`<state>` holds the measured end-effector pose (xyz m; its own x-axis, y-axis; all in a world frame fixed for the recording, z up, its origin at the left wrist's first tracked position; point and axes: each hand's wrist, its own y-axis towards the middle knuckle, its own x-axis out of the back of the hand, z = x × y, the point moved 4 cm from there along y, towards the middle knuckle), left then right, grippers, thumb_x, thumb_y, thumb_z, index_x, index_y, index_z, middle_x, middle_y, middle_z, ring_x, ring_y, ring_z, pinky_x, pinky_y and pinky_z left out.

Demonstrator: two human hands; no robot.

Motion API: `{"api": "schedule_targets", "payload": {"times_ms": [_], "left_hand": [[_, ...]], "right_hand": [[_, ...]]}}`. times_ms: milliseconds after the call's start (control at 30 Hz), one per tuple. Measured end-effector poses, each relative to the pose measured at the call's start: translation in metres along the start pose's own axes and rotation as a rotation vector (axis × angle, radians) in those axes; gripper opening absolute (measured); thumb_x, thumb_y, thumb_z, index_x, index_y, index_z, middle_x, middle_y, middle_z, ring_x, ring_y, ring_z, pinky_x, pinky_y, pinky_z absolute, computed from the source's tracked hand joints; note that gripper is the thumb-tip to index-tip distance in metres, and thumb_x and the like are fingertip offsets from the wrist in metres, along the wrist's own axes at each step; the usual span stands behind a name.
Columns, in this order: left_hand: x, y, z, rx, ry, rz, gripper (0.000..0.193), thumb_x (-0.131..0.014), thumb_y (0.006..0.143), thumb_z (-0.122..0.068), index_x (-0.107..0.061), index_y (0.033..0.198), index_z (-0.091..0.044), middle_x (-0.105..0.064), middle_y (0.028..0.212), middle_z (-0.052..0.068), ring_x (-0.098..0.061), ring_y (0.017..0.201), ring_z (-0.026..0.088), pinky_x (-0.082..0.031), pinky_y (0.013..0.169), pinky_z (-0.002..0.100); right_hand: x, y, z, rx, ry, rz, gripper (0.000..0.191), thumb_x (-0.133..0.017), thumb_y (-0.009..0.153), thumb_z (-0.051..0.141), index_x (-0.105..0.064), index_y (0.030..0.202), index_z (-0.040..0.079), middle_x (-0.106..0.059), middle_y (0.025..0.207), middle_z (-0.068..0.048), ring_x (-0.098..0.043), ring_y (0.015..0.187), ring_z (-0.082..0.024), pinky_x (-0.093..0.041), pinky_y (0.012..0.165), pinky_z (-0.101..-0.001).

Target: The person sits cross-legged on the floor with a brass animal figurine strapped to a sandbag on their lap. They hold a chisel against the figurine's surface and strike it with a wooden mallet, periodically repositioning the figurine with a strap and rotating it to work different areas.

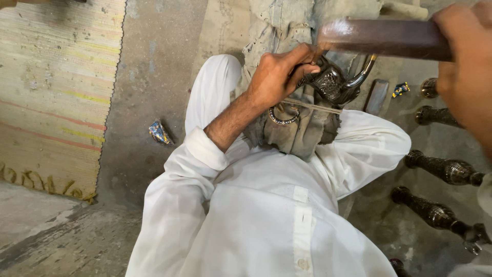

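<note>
Far left, a striped woven straw mat (56,92) w/ a frayed edge lies on the bare concrete floor (148,66); just right of it, a small crumpled blue foil wrapper (160,133) sits on the floor by the person's knee. Person is seated on the floor in white clothes (266,215), legs folded. Centre: left hand (279,77), sleeve rolled up, fingers (302,69) curled tight round a dark engraved metal piece w/ a curved spout-like arm (335,84), pressing it down onto a grey worn cloth pad (300,131) tied w/ string, which rests in the lap betw. the knees. A thin metal ring (282,119) lies on the pad under the wrist. Top right: right hand (464,56), blurred, closed round a dark brown wooden mallet-like bar (382,37) held above the metal piece, its left end just over the left knuckles. Right side, on the floor: a row of dark turned metal spindles (443,169), lying apart from each other, plus a second small blue wrapper (401,90) near the top one.
</note>
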<state>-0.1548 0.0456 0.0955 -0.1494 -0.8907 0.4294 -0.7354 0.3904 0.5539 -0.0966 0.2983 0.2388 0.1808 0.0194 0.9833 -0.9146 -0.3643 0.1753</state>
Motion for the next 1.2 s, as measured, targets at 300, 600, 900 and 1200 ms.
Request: {"api": "schedule_targets", "payload": {"times_ms": [300,600,900,1200], "left_hand": [[-0.001,-0.005,0.001,0.077,0.019,0.002,0.026,-0.079,0.098,-0.021,-0.062,0.112,-0.007,-0.076,0.085,0.009,-0.076,0.070,0.019,-0.056,0.060,0.032],[-0.007,-0.010,0.005,0.053,-0.010,-0.016,0.038,-0.076,0.097,-0.015,-0.060,0.129,-0.003,-0.073,0.087,0.009,-0.072,0.072,0.019,-0.058,0.063,0.034],[-0.015,0.005,0.003,-0.073,0.071,0.286,0.031,-0.075,0.096,-0.008,-0.063,0.125,-0.010,-0.079,0.103,0.009,-0.079,0.097,0.019,-0.064,0.074,0.032],[-0.003,0.011,-0.004,-0.130,0.020,0.331,0.040,-0.069,0.095,0.001,-0.060,0.132,-0.010,-0.078,0.107,0.007,-0.080,0.099,0.018,-0.065,0.076,0.029]], "right_hand": [[0.004,0.008,0.008,0.025,-0.198,0.010,0.044,-0.082,0.083,-0.008,-0.069,0.123,0.004,-0.067,0.098,-0.014,-0.069,0.085,-0.026,-0.056,0.073,-0.0343],[-0.006,-0.005,-0.004,0.115,0.398,-0.137,0.035,-0.068,0.109,-0.013,-0.053,0.139,-0.005,-0.064,0.115,-0.021,-0.068,0.099,-0.028,-0.056,0.085,-0.0348],[-0.054,-0.070,-0.040,-0.059,0.304,-0.119,0.034,-0.061,0.108,-0.017,-0.054,0.138,-0.004,-0.062,0.119,-0.019,-0.069,0.104,-0.027,-0.058,0.090,-0.0318],[-0.070,-0.103,-0.026,-0.204,0.262,-0.166,0.022,-0.061,0.112,-0.014,-0.057,0.133,-0.006,-0.063,0.109,-0.017,-0.067,0.094,-0.026,-0.055,0.081,-0.0312]]}}
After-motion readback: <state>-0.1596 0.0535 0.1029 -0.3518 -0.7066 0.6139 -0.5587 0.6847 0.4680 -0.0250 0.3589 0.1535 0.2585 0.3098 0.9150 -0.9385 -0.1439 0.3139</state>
